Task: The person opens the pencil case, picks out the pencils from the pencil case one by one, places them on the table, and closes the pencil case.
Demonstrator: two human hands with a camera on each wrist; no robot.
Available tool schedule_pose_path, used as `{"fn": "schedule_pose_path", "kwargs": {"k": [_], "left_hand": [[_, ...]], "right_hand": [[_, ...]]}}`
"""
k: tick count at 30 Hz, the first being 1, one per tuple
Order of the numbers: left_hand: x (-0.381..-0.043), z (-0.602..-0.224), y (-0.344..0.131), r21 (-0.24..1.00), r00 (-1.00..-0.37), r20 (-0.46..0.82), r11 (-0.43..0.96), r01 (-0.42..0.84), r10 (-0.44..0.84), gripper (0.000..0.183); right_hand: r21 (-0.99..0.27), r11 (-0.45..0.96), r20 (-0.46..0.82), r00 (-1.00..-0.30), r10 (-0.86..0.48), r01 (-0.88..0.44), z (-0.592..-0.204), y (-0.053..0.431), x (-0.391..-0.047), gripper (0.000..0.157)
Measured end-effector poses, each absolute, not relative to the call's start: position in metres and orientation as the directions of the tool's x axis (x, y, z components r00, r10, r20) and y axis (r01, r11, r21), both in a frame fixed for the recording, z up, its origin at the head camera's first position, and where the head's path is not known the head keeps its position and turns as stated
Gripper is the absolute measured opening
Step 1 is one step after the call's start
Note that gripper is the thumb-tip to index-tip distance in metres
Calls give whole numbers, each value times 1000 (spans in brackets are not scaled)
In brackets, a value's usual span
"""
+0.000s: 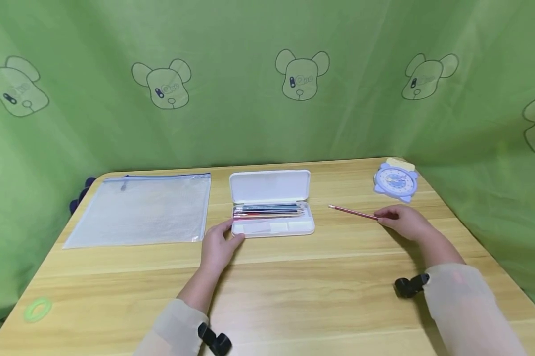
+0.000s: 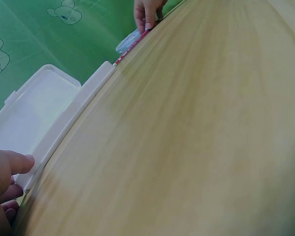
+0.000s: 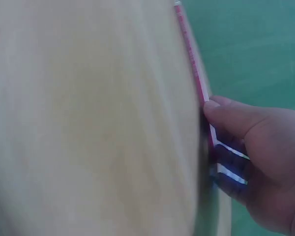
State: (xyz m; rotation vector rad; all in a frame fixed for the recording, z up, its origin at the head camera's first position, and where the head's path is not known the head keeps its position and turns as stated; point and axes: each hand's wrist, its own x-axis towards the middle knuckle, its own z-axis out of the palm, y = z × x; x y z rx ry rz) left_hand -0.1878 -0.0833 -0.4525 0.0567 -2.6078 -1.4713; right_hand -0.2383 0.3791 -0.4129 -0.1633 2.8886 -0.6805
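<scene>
A white pencil case (image 1: 272, 228) lies with its lid raised, and several pencils (image 1: 269, 211) fill its back compartment. My left hand (image 1: 216, 247) holds the case by its left end, the thumb at the front corner; in the left wrist view the thumb (image 2: 20, 163) lies against the case's side wall. To the right of the case, my right hand (image 1: 403, 222) pinches a red pencil (image 1: 353, 212) between thumb and fingers. The pencil points left toward the case, low over the table; whether it touches the wood I cannot tell. The right wrist view shows the same red pencil (image 3: 191, 56).
A translucent zip pouch (image 1: 143, 212) lies flat left of the case. A blue toy clock (image 1: 396, 181) sits at the back right, with a pale yellow block (image 1: 401, 163) behind it. A green ring (image 1: 38, 310) lies near the table's left edge. A green curtain (image 1: 241, 118) hangs behind.
</scene>
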Motion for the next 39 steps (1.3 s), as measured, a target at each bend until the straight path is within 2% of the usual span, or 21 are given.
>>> {"fn": "schedule_pose_path", "kwargs": {"k": [5, 12, 17, 24, 33, 39], "left_hand": [[-188, -452, -83, 850, -988, 112, 525, 40, -106, 50], [-187, -453, -83, 856, -989, 107, 516, 38, -103, 50], [-187, -454, -83, 852, -989, 104, 523, 34, -103, 50], [-189, -455, -84, 851, -988, 116, 524, 44, -106, 50], [-189, -453, -84, 858, -986, 125, 511, 53, -108, 48], [-189, -451, -84, 853, -987, 124, 520, 51, -106, 48]], "right_hand": [[-467, 880, -73, -989, -131, -82, -398, 361, -236, 46], [-537, 819, 26, -975, -223, -201, -387, 302, -244, 36], [-591, 777, 1, -964, -267, -216, -388, 259, -254, 36], [-631, 739, -26, -946, -324, -236, -393, 209, -266, 29], [-594, 747, -57, -911, -409, -298, -404, 167, -278, 26], [-554, 781, -99, -908, -406, -289, -408, 155, -280, 29]]}}
